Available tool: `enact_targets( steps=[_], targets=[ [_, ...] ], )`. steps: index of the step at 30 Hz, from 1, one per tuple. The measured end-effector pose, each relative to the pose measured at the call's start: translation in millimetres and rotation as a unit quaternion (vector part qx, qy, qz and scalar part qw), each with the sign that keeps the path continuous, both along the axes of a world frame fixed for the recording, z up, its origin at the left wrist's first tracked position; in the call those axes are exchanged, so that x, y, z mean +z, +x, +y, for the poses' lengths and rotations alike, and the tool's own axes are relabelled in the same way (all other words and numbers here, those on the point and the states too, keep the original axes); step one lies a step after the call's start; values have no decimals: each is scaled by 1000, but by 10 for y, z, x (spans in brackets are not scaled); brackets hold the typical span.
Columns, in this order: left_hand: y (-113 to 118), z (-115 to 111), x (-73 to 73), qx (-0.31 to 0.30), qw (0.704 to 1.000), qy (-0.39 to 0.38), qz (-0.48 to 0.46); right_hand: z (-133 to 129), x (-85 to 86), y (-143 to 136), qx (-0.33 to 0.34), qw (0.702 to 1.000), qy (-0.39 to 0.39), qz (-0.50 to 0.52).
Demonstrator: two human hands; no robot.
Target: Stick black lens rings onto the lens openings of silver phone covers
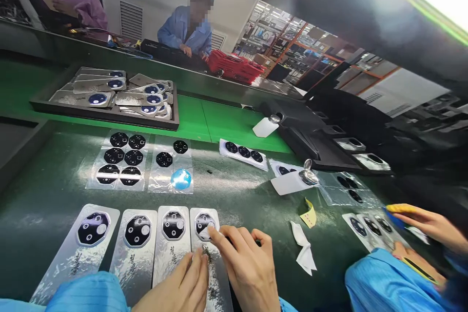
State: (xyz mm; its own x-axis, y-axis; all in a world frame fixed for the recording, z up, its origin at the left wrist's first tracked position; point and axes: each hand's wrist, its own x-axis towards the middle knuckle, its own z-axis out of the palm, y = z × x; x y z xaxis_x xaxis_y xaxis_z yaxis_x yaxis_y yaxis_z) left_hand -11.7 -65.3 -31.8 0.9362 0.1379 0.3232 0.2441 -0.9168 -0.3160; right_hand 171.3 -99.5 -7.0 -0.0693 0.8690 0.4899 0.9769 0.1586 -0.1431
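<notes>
Four silver phone back panels lie in a row on the green bench in front of me, each with a dark camera disc at its top end. The two left ones, a tilted panel [93,229] and its neighbour [137,229], lie apart from my hands. My left hand [179,282] rests with fingers stretched over the third panel [173,224] and the edge of the rightmost panel [215,285]. Fingers of my right hand [250,263] pinch a small white wipe [206,232] against the rightmost panel's disc, partly covering it.
Plastic sheets with black discs [117,156] lie behind the panels, one with a blue round piece [182,179]. A loaded black tray [109,113] stands at back left. White dispenser bottles [290,184], a crumpled wipe [303,248] and a co-worker's hands [426,224] are rightward.
</notes>
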Motion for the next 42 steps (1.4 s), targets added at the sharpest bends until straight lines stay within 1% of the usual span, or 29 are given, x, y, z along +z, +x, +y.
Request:
enact_targets(
  steps=[2, 3, 6, 8, 10, 13, 18, 22, 24, 26, 31, 34, 42],
  targets=[
    [-121, -26, -8, 25, 999, 23, 14, 54, -35, -133, 21, 1000, 2, -11],
    [-183, -42, -34, 37, 999, 32, 24, 82, -54, -191, 31, 999, 4, -19],
    [-326, -93, -179, 56, 996, 44, 46, 152, -89, -308, 56, 997, 5, -44],
    [-368, -125, -286, 67, 996, 26, 47, 179, -98, -343, 68, 996, 4, -55],
    [-376, -150, -364, 85, 995, -15, 52, 193, -105, -360, 70, 996, -3, -59],
    [-366, -177, -423, 109, 989, -80, 56, 198, -127, -375, 67, 995, -11, -70],
    [-339, -233, -511, 121, 986, -113, 31, 193, -143, -396, 73, 993, -7, -97],
    [-283, -309, -581, 145, 978, -142, 40, 197, -126, -412, 76, 992, -6, -100],
    [-258, -333, -578, 146, 976, -151, 50, 197, -123, -413, 77, 992, -4, -96],
    [-246, -336, -540, 145, 977, -149, 49, 190, -124, -411, 78, 993, -5, -93],
    [-252, -278, -362, 122, 986, -105, 37, 175, -131, -406, 79, 993, -6, -91],
    [-260, -247, -285, 116, 989, -82, 44, 193, -142, -402, 68, 993, -17, -97],
    [-268, -183, -190, 96, 993, -66, 32, 187, -159, -392, 66, 993, -27, -98]
  ],
)
